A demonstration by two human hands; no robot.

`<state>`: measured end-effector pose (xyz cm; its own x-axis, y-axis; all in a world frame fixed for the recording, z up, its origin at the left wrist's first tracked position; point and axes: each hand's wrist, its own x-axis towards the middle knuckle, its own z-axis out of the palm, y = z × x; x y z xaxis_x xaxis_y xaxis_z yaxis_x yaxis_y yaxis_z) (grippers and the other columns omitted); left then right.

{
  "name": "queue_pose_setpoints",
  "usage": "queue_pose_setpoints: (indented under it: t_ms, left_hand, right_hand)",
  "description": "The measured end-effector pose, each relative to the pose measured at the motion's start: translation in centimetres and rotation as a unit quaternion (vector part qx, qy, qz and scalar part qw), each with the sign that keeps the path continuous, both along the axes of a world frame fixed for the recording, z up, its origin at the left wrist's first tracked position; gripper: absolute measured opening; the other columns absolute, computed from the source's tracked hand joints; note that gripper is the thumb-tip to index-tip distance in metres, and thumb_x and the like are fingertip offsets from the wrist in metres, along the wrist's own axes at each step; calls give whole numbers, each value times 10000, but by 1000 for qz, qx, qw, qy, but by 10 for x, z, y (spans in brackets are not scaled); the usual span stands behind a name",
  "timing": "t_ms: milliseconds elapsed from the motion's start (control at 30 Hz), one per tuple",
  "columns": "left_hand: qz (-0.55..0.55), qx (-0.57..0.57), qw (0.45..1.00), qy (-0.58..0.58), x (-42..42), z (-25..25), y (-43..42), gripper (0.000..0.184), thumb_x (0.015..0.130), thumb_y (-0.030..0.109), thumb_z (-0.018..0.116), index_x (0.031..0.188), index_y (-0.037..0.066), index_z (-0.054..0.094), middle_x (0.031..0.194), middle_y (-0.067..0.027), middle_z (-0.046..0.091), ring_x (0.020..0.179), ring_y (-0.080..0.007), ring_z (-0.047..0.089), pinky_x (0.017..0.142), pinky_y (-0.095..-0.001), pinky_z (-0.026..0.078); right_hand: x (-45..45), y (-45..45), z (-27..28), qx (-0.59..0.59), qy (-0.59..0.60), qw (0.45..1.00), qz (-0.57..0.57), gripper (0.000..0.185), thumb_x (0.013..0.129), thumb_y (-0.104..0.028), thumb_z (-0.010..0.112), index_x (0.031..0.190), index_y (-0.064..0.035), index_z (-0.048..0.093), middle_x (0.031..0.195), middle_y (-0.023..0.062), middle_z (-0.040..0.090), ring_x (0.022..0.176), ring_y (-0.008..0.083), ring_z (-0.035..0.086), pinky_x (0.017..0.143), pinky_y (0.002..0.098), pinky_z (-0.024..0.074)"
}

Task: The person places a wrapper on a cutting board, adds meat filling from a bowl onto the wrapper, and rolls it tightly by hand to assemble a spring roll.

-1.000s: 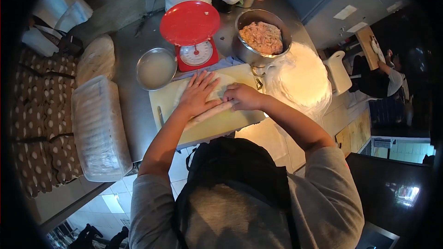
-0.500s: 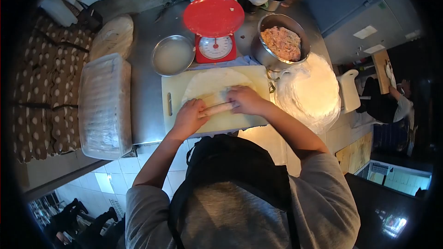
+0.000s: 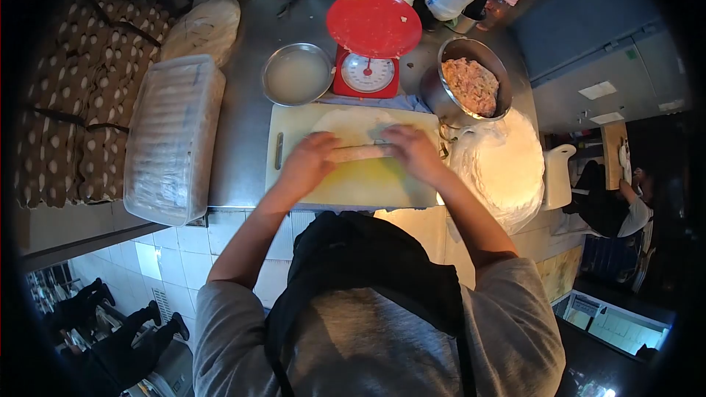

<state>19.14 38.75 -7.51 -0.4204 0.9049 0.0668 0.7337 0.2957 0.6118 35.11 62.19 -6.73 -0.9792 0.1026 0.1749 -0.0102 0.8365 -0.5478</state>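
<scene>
A pale spring roll point(image 3: 360, 153), partly rolled in its thin round wrapper point(image 3: 353, 119), lies across the cutting board point(image 3: 353, 190). My left hand point(image 3: 310, 163) is closed over the roll's left end, fingers curled on top. Over the right end, my right hand point(image 3: 413, 151) grips in the same way, slightly smeared by motion. The flat part of the wrapper spreads out beyond the roll, away from me. What lies inside the roll is hidden.
Behind the board stand a bowl of cloudy liquid point(image 3: 297, 75), a red scale point(image 3: 368, 73) and a pot of minced filling point(image 3: 471, 87). Stacked wrappers in plastic point(image 3: 500, 165) sit right. A plastic tub of rolls point(image 3: 173, 140) and egg trays point(image 3: 88, 103) are left. Another person point(image 3: 618, 206) is far right.
Both hands have rolled the spring roll forward, away from me, and less flat wrapper shows beyond it. The hands are now wider apart. The camera view has shifted somewhat.
</scene>
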Motion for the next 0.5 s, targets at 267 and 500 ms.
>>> queue_pose_setpoints:
  t_ms: [267,500]
  left_hand:
    - [-21,45,992,114,78,-12,-21,504,855,118,561,1333,-9,465,1335,-147,495,1278,-299,435,1086,-445,336]
    - [16,51,992,116,13,-15,23,493,763,176,700,1231,73,585,1227,-93,586,1134,-289,538,982,-395,433]
  right_hand:
    - [57,-44,2,146,-49,985,83,649,798,-216,667,1383,-68,430,1427,96,428,1337,283,373,1112,456,285]
    - [-8,-3,-13,176,8,984,27,544,780,-212,680,1293,-116,528,1294,57,531,1223,244,468,1044,435,329]
